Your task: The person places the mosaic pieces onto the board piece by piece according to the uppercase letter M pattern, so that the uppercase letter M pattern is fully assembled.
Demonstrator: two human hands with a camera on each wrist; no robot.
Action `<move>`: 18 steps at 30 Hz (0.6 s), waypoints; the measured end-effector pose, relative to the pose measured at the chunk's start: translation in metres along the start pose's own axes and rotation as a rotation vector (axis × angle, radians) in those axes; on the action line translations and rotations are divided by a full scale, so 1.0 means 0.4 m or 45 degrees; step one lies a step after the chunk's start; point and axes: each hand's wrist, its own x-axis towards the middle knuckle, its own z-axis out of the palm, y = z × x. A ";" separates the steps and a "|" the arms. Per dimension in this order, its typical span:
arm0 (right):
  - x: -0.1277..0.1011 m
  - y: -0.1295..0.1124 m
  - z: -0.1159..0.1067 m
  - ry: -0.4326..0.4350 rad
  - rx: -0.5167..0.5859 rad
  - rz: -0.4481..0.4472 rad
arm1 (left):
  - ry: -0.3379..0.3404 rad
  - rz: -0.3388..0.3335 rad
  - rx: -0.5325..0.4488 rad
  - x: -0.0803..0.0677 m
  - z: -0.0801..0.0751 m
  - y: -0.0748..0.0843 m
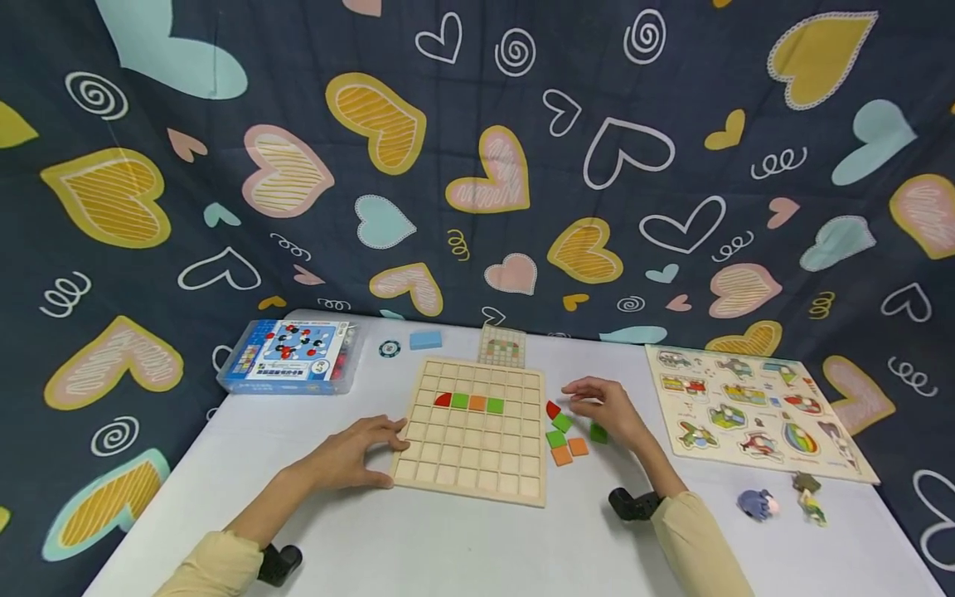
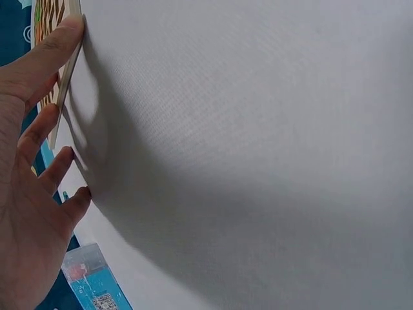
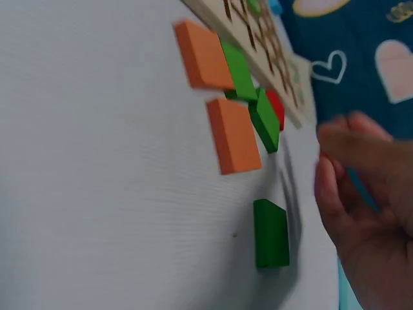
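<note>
Wooden grid board (image 1: 477,439): left hand (image 1: 351,456) flat, steadying edge; right hand (image 1: 608,406) relaxed, empty, over loose tiles (image 1: 564,438).

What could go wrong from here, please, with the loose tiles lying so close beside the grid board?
The right hand hovers over clustered loose tiles; reaching in could nudge neighbours out of place. The lone green tile lies right under the wrist and might be swept aside. The left hand only presses the grid board edge, so the board may slide.
</note>
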 end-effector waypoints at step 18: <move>0.076 0.006 -0.004 -0.358 -0.180 -0.115 | -0.014 -0.044 0.006 0.002 0.007 -0.003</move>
